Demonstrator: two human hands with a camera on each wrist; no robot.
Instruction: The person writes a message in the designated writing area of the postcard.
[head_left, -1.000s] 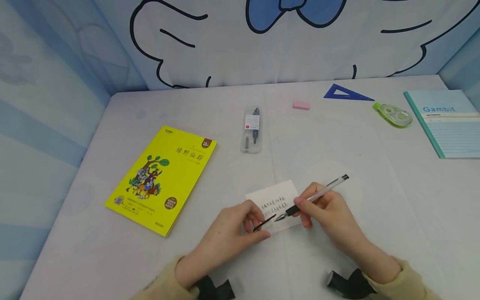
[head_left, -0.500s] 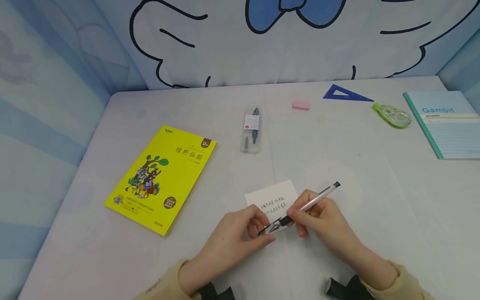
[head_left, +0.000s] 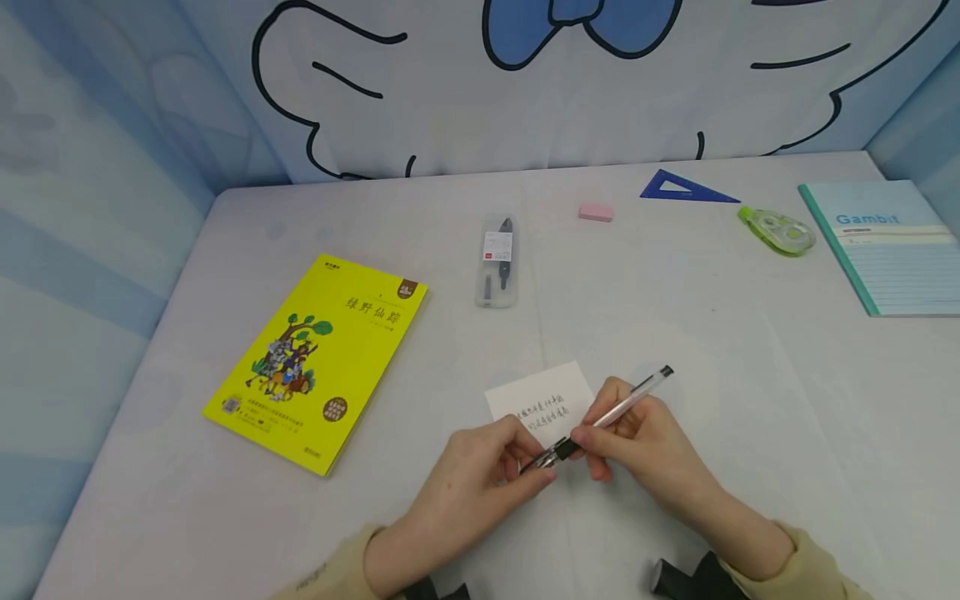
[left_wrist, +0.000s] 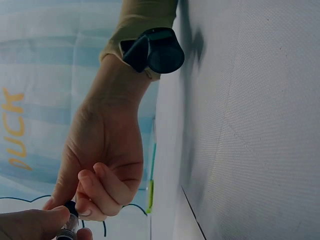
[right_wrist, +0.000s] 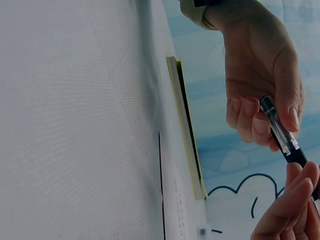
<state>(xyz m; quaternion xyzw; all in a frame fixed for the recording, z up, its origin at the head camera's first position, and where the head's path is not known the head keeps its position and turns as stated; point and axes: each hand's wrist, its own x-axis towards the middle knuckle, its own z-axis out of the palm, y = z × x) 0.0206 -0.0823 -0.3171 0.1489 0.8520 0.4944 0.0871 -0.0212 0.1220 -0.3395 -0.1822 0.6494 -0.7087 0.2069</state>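
My right hand (head_left: 652, 450) grips a clear-barrelled gel pen (head_left: 626, 407) with a black grip, its tip angled down to the left. My left hand (head_left: 480, 471) pinches the pen's clear cap (right_wrist: 278, 122) between thumb and fingers. In the right wrist view, the cap encloses the pen's tip and reaches close to the black grip (right_wrist: 297, 156); whether it is fully seated I cannot tell. Beneath the hands lies a white card (head_left: 536, 392) with handwritten lines, its lower part hidden by the hands.
A yellow book (head_left: 315, 362) lies to the left. Behind the card is a clear compass case (head_left: 497, 275). Toward the back right are a pink eraser (head_left: 596, 213), a blue set square (head_left: 686, 192), a green correction tape (head_left: 780, 232) and a notebook (head_left: 885, 258).
My right hand has brought the pen down and left to the cap, and the tip has gone into it. My left hand has shifted slightly right, still pinching the cap.
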